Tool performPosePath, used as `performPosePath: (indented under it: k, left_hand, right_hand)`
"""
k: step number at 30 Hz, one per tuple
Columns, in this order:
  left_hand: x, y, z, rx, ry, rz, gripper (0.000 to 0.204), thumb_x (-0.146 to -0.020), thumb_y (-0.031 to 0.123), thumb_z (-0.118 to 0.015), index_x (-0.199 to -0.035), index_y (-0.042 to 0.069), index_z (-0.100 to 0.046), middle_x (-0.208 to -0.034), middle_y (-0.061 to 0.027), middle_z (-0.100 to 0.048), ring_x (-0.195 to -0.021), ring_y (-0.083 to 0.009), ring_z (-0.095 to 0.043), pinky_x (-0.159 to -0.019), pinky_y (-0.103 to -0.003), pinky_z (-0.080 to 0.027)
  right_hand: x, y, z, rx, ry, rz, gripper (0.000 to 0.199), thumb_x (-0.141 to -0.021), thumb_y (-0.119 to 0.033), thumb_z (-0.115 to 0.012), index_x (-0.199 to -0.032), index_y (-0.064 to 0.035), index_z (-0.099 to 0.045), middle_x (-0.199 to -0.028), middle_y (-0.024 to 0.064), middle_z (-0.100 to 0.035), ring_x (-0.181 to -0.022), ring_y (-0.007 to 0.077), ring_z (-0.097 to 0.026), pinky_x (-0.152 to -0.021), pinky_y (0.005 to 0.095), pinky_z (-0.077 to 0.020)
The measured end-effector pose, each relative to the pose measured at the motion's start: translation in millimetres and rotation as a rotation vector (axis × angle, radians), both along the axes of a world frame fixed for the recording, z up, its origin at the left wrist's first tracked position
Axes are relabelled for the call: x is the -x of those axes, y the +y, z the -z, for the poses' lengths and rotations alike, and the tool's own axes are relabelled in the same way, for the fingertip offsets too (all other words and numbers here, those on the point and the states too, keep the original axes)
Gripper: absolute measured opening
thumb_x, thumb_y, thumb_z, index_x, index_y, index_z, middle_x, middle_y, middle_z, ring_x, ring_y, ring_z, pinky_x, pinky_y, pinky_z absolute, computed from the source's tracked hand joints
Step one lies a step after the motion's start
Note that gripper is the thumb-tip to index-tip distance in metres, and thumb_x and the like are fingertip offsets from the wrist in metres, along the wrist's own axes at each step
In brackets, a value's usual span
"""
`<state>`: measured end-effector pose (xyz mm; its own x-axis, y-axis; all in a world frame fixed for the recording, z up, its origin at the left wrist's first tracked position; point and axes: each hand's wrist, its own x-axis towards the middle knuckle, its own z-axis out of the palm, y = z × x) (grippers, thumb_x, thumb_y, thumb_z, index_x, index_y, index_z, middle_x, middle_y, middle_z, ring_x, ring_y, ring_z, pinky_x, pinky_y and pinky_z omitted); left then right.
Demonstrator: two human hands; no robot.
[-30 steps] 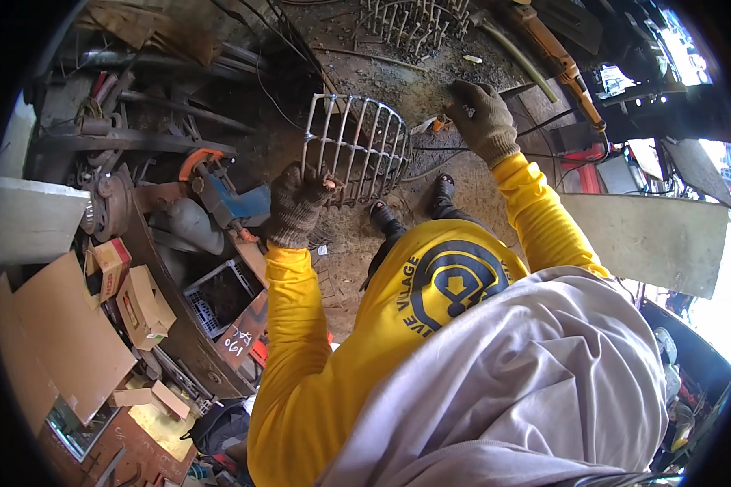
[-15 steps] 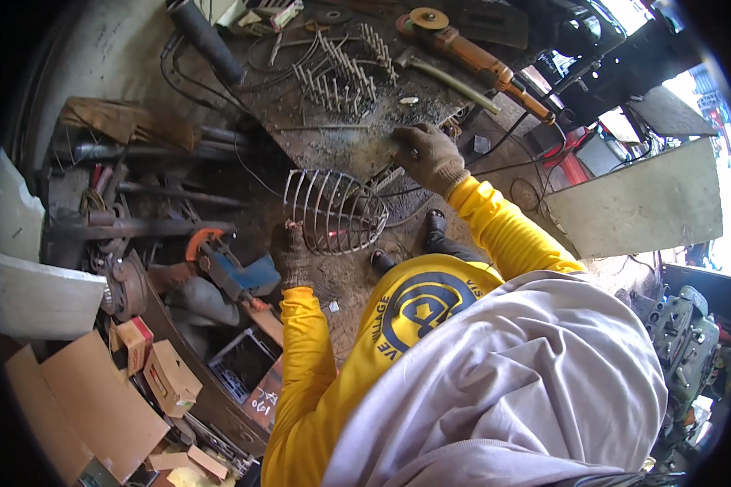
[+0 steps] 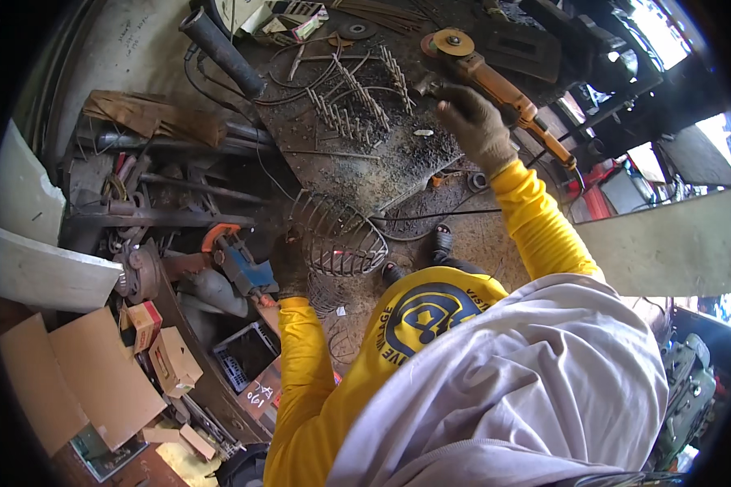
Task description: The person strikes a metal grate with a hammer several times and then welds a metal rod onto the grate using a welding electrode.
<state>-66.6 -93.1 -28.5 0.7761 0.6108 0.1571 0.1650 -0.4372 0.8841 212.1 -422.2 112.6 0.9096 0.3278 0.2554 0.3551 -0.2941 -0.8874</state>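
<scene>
A metal rod cage, rounded like a basket, is held over the floor at the bench's near edge. My left hand, in a dark glove, grips its left side; shadow hides most of the fingers. Above the right part of the bench, my right hand, in a brown work glove, is closed round the handle of a hammer. The hammer's head shows past the fingers, while the glove covers most of the handle. Just beyond that hand lies an orange angle grinder with a tan disc.
Rows of upright metal pins stand on the dirty metal bench. A black cable crosses below its near edge. Pipes and a blue tool lie at left, near cardboard boxes. A pale panel stands at right.
My right hand has moved from the bench's near edge, farther away and right, onto the hammer, and has closed on it. The cage stays in my left hand, slightly lower and tilted differently.
</scene>
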Motion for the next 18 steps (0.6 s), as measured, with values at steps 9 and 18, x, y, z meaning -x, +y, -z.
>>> performPosePath:
  k: [9,18]
  left_hand:
    - [19.5,-3.1,-34.2,0.11,0.08,-0.105,0.04,-0.089,0.041,-0.068,-0.094,0.001,-0.066,-0.082,-0.0027,-0.062,-0.075,-0.0109,-0.057,-0.068,-0.03,-0.048]
    - [23.3,-30.1,-68.0,-0.061,0.184,-0.202,0.054,-0.087,0.055,-0.065,-0.083,0.001,-0.064,-0.068,-0.0032,-0.059,-0.064,-0.0142,-0.051,-0.061,-0.035,-0.042]
  right_hand:
    - [-147.3,86.1,-35.7,0.306,-0.251,-0.209,0.046,-0.091,-0.045,-0.056,-0.121,-0.0109,-0.063,-0.112,0.0154,-0.068,-0.106,0.033,-0.064,-0.091,0.0404,-0.0492]
    - [-229.9,209.6,6.6,0.981,-0.235,-0.304,0.036,-0.076,-0.02,-0.07,-0.109,-0.0057,-0.067,-0.11,0.021,-0.068,-0.104,0.0346,-0.066,-0.085,0.0437,-0.0538]
